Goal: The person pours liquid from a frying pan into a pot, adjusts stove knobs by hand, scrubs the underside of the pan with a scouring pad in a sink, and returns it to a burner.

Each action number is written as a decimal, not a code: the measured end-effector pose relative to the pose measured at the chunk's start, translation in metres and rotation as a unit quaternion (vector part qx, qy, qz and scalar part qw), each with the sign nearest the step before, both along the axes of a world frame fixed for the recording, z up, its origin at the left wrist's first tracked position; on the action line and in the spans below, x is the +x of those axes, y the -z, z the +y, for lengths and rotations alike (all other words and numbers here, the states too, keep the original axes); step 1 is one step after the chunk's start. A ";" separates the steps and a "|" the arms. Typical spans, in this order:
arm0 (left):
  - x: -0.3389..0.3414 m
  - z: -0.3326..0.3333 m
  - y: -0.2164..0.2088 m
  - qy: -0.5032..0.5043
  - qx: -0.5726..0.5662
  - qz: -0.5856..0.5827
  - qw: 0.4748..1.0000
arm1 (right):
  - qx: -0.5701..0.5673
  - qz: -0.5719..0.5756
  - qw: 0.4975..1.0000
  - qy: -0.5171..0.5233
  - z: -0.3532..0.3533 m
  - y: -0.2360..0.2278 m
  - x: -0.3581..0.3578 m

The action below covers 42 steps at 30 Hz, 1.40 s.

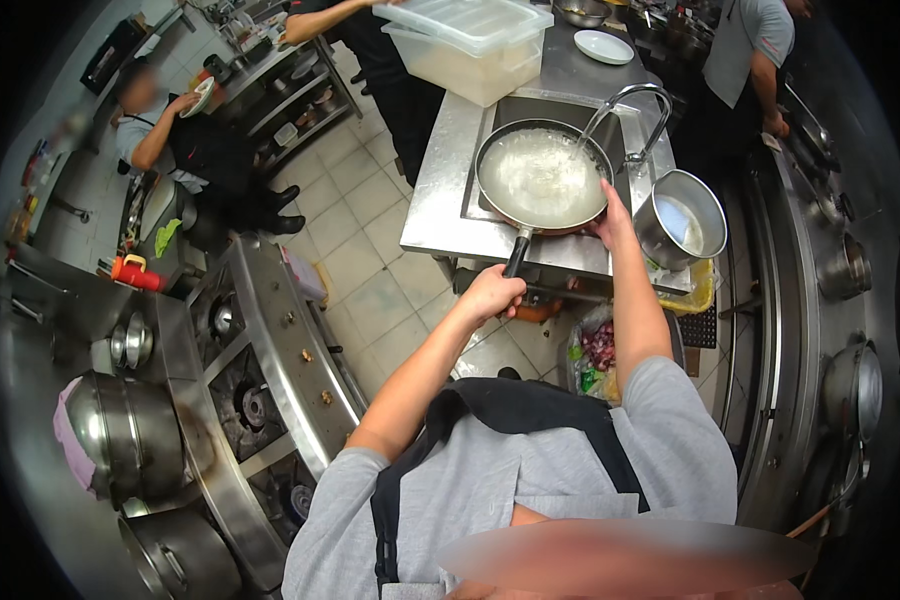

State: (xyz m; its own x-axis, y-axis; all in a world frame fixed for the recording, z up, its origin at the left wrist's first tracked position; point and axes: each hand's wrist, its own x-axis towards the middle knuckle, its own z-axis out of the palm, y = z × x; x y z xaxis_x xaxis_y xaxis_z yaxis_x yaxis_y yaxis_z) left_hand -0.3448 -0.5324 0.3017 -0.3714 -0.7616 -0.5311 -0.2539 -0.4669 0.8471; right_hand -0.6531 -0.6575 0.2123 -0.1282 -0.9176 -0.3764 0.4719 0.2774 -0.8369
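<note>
A round frying pan with cloudy water in it is held over the sink. My left hand is wrapped round its black handle. At the pan's right rim my right hand grips the edge, its fingers partly hidden beneath. Water runs from the curved metal faucet into the pan. Just right of my right hand stands a metal pot with something pale blue inside.
A clear lidded tub and a white plate are on the counter behind. A waste bin is below my right arm. The stove runs along the left. Other people stand at far left, behind the counter and at right.
</note>
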 end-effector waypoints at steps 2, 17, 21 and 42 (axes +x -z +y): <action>-0.007 -0.003 0.000 0.013 0.004 0.002 1.000 | -0.007 0.005 1.000 -0.013 -0.006 0.009 -0.020; -0.007 -0.001 -0.005 -0.010 0.009 -0.001 1.000 | -0.027 -0.205 0.978 -0.018 -0.007 -0.009 -0.005; -0.006 -0.002 0.002 -0.010 0.019 0.014 1.000 | -0.019 -0.162 0.987 -0.005 -0.009 -0.004 -0.008; -0.010 -0.006 -0.010 -0.003 0.035 -0.016 0.999 | -0.050 -0.207 0.976 -0.042 -0.022 0.002 -0.018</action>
